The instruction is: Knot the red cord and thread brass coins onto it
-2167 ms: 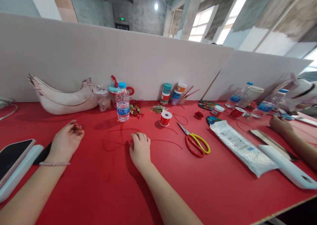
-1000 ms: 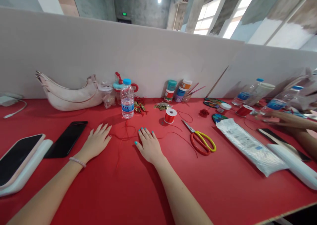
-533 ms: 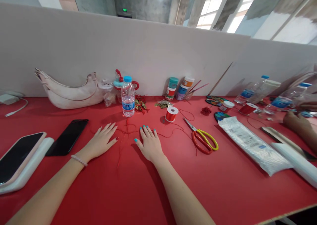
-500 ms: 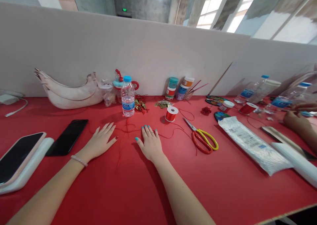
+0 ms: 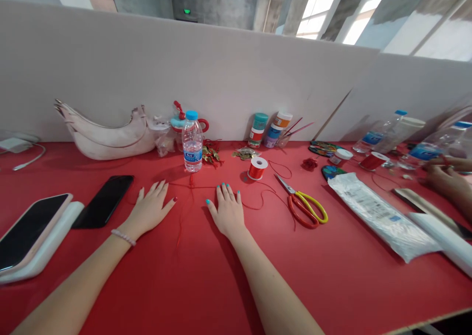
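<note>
My left hand [image 5: 149,209] lies flat on the red table [image 5: 206,286], fingers spread, holding nothing. My right hand [image 5: 228,212] also rests palm down with fingers apart. Thin red cord [image 5: 186,197] lies loosely on the table between and under both hands, and its strand runs right toward a red spool [image 5: 257,168]. A water bottle [image 5: 192,141] stands just beyond the hands. Red and yellow scissors [image 5: 304,207] lie to the right of my right hand.
A black phone [image 5: 103,201] and a phone on a white stand [image 5: 31,234] lie at the left. A pale bag [image 5: 106,136], paint jars [image 5: 271,128] and a white partition line the back. A plastic packet [image 5: 379,214] and another person's hand [image 5: 444,180] are at the right.
Both hands went from curled fists to lying flat and spread on the cord. The black phone, earlier under my left hand, now lies uncovered. The view has tilted down slightly.
</note>
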Demonstrator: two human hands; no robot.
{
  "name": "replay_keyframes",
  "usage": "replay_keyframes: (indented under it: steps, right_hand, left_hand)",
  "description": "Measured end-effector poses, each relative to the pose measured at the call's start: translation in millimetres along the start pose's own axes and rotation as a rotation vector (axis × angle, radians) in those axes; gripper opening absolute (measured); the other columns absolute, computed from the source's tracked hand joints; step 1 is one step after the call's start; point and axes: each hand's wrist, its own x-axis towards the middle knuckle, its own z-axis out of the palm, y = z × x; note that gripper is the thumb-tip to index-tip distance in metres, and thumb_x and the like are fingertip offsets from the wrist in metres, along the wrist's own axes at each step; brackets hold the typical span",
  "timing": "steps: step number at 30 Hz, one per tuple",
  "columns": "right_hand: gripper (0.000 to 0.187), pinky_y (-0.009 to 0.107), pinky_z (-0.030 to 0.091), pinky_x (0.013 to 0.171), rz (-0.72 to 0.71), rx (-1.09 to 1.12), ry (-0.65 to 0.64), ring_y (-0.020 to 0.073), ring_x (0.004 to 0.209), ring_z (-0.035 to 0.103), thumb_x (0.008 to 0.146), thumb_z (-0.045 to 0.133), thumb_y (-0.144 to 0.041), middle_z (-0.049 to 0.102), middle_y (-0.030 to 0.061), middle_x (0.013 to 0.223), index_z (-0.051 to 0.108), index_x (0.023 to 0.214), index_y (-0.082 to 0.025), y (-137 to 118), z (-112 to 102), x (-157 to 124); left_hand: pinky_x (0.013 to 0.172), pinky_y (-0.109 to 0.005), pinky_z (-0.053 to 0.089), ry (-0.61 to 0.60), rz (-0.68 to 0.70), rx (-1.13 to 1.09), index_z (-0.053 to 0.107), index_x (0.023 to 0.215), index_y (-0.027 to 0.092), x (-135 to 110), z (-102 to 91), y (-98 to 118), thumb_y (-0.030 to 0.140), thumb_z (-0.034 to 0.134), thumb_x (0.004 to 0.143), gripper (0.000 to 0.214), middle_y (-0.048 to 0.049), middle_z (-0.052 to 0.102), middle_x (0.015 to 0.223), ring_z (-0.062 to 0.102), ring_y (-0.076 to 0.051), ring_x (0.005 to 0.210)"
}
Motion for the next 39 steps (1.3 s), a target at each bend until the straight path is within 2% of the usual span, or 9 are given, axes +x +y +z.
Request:
replay_keyframes:
  steps: [5,9,11,13,16,19,27,33,39]
  right_hand:
    - [0.064,0.048,0.009,0.110,0.029,-0.004,0.023,0.0242,0.137,0.017,0.092,0.021,-0.051,0.028,0.0123,0.147,0.033,0.139,-0.009,0,2,1]
    - [0.064,0.048,0.009,0.109,0.037,-0.014,0.023,0.0244,0.137,0.017,0.092,0.020,-0.051,0.028,0.0129,0.147,0.032,0.140,-0.009,0,2,1]
    - [0.064,0.048,0.009,0.110,0.038,-0.015,0.020,0.0242,0.137,0.017,0.092,0.020,-0.051,0.028,0.0128,0.147,0.032,0.140,-0.009,-1,1,1]
    - [0.065,0.048,0.008,0.110,0.037,-0.013,0.018,0.0240,0.137,0.017,0.092,0.020,-0.051,0.028,0.0126,0.147,0.031,0.140,-0.008,-1,1,1]
    - [0.065,0.048,0.008,0.110,0.038,-0.008,0.016,0.0237,0.138,0.017,0.092,0.021,-0.051,0.027,0.0124,0.147,0.031,0.140,-0.008,-1,1,0]
    - [0.065,0.048,0.007,0.110,0.046,-0.003,0.013,0.0236,0.138,0.016,0.092,0.020,-0.051,0.027,0.0122,0.147,0.031,0.140,-0.008,-1,2,0]
    - [0.068,0.050,0.006,0.109,0.109,-0.011,-0.006,0.0260,0.138,0.016,0.092,0.020,-0.051,0.025,0.0161,0.147,0.030,0.140,-0.004,-4,-3,1]
    - [0.068,0.052,0.006,0.109,0.126,-0.011,-0.004,0.0260,0.138,0.017,0.092,0.019,-0.051,0.025,0.0162,0.147,0.030,0.140,-0.005,-5,-4,1]
    - [0.066,0.056,0.003,0.108,0.131,-0.012,-0.005,0.0260,0.138,0.016,0.092,0.017,-0.050,0.025,0.0156,0.147,0.031,0.139,-0.006,-5,-5,1]
  left_hand:
    - [0.104,-0.062,0.016,0.025,-0.119,0.061,0.034,0.137,0.002,-2,-3.3,4,0.052,0.024,0.086,0.072,-0.0196,0.031,0.144,0.025,-0.034,0.134]
    - [0.101,-0.066,0.018,0.078,-0.181,0.065,0.039,0.133,-0.001,-4,-2.4,5,0.055,0.026,0.084,0.076,-0.0240,0.031,0.142,0.024,-0.039,0.132]
    - [0.100,-0.065,0.021,0.112,-0.130,0.046,0.036,0.135,0.000,-4,-1.7,5,0.053,0.026,0.085,0.073,-0.0228,0.028,0.144,0.021,-0.038,0.134]
    - [0.102,-0.060,0.024,0.129,-0.022,0.009,0.032,0.138,0.003,-3,-1.2,5,0.047,0.027,0.087,0.067,-0.0188,0.026,0.146,0.021,-0.035,0.135]
    - [0.104,-0.055,0.025,0.092,0.064,-0.032,0.028,0.140,0.007,-2,-1.0,4,0.041,0.027,0.088,0.063,-0.0155,0.030,0.146,0.025,-0.030,0.134]
    - [0.105,-0.056,0.023,0.057,0.035,-0.037,0.026,0.140,0.006,-1,-1.5,3,0.042,0.029,0.088,0.063,-0.0158,0.032,0.145,0.028,-0.030,0.133]
    - [0.104,-0.061,0.019,0.061,0.021,-0.025,0.024,0.140,0.005,-3,-5.2,5,0.043,0.028,0.087,0.065,-0.0166,0.033,0.143,0.031,-0.032,0.131]
    - [0.102,-0.063,0.017,0.069,-0.047,0.014,0.021,0.140,-0.002,-4,-8.7,7,0.048,0.029,0.085,0.076,-0.0254,0.040,0.136,0.035,-0.034,0.128]
    - [0.101,-0.065,0.015,0.066,-0.098,0.025,0.019,0.140,-0.004,-5,-11.0,8,0.054,0.030,0.082,0.082,-0.0273,0.036,0.138,0.037,-0.037,0.127]
